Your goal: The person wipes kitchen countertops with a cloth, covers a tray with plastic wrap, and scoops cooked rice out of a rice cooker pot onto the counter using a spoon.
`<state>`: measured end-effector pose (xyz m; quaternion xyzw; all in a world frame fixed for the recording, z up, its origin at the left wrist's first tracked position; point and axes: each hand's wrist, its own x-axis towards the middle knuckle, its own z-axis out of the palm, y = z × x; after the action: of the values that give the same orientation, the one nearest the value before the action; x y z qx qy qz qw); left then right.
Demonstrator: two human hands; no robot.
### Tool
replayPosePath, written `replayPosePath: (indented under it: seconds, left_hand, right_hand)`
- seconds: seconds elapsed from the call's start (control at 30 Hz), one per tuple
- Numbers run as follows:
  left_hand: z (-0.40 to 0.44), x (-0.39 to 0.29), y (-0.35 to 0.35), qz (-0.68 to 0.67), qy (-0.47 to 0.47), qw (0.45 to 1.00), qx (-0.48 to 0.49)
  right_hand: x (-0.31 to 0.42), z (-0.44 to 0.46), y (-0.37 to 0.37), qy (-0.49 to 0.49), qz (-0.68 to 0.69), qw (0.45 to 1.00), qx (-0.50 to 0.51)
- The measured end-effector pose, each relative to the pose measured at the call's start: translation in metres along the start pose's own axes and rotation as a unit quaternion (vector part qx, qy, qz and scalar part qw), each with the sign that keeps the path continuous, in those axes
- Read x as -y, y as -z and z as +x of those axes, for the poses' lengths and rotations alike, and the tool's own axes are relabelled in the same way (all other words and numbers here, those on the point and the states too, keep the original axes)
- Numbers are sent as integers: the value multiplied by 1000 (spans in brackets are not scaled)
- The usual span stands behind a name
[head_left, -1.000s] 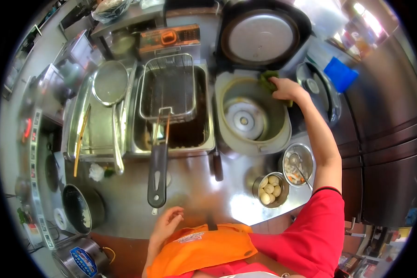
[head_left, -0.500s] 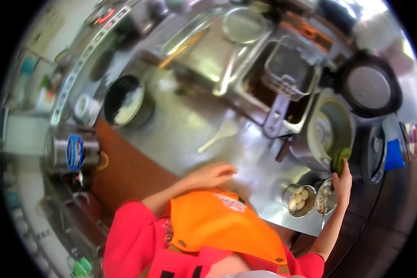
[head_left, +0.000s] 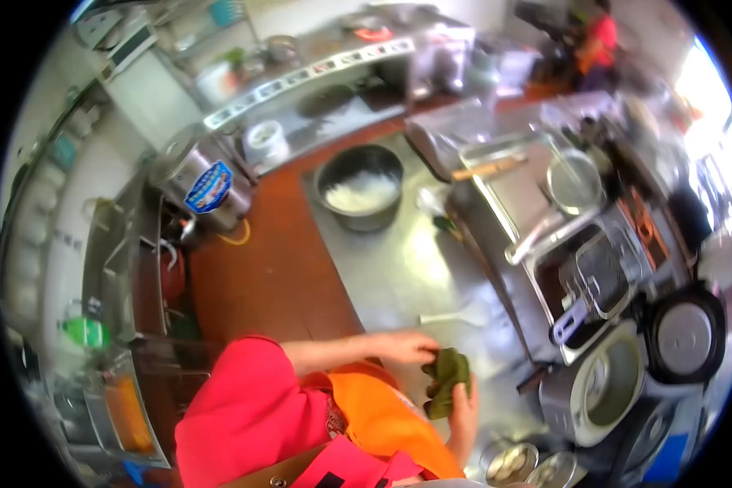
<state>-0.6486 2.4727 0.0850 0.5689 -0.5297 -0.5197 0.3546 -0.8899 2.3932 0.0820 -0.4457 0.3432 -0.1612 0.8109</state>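
In the head view, a crumpled dark green cloth (head_left: 447,382) is held in front of the orange apron. My left hand (head_left: 411,346) pinches its upper left edge. Lower down, my right hand (head_left: 464,415) grips its right side, with the thumb on its face. A white rice paddle (head_left: 454,315) lies on the steel counter just beyond my hands. A bowl of pale round pieces (head_left: 510,464) and a second metal bowl (head_left: 551,470) stand near my right forearm.
A black pot of white rice (head_left: 359,191) stands at the counter's far left. To the right are a fryer with a wire basket (head_left: 602,268), a large open cooker (head_left: 598,390) and its dark lid (head_left: 681,333). Another person (head_left: 598,45) stands in the background.
My right hand has brought the green cloth from beside the cooker rim to in front of my body, where my left hand has taken hold too. The camera view has turned left.
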Motion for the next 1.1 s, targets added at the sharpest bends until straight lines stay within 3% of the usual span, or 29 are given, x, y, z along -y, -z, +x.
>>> replayPosePath:
  seconds: [0.07, 0.17, 0.23, 0.27, 0.37, 0.4, 0.53, 0.7, 0.8, 0.83, 0.87, 0.9, 0.97, 1.1]
  left_hand:
    - [-26, 1, 0, 14, 12, 1000, -24]
    - [-74, 31, 11, -4, 9, 994, -111]
    - [-107, 68, 20, -43, 36, 987, -151]
    - [-123, 72, 26, -214, 93, 958, -167]
    - [-166, 96, 56, -485, 57, 854, -177]
    - [-183, 93, 76, -471, 58, 867, -153]
    - [-247, 122, 139, -622, 62, 744, -235]
    - [-305, 174, 222, -743, -15, 645, -179]
    - [-309, 206, 278, -800, -50, 585, -120]
    - [-314, 175, 292, -810, -26, 548, -209]
    - [-315, 216, 302, -783, -93, 582, -199]
    - [-310, 205, 322, -837, -5, 493, -238]
    - [-290, 219, 360, -680, -18, 701, -213]
    - [-250, 189, 435, -418, -53, 869, -259]
  right_hand:
    - [33, 12, -52, 13, -84, 993, 83]
    - [20, 41, -88, 51, -319, 939, 120]
    - [7, 65, -121, 176, -492, 839, 150]
    - [2, 73, -141, 233, -572, 770, 159]
    - [1, 94, -226, 275, -573, 738, 225]
    - [7, 97, -261, 197, -526, 784, 264]
    - [-17, 131, -370, 138, -371, 863, 314]
    - [-33, 149, -467, 107, -405, 813, 405]
    - [-59, 164, -461, 113, -342, 887, 288]
    - [-57, 165, -446, 90, -329, 912, 229]
    - [-49, 161, -429, 41, -351, 928, 119]
    - [-39, 154, -408, -6, -369, 929, 16]
    - [-81, 156, -303, 65, -456, 872, -167]
    - [-107, 138, -161, -46, -477, 785, -392]
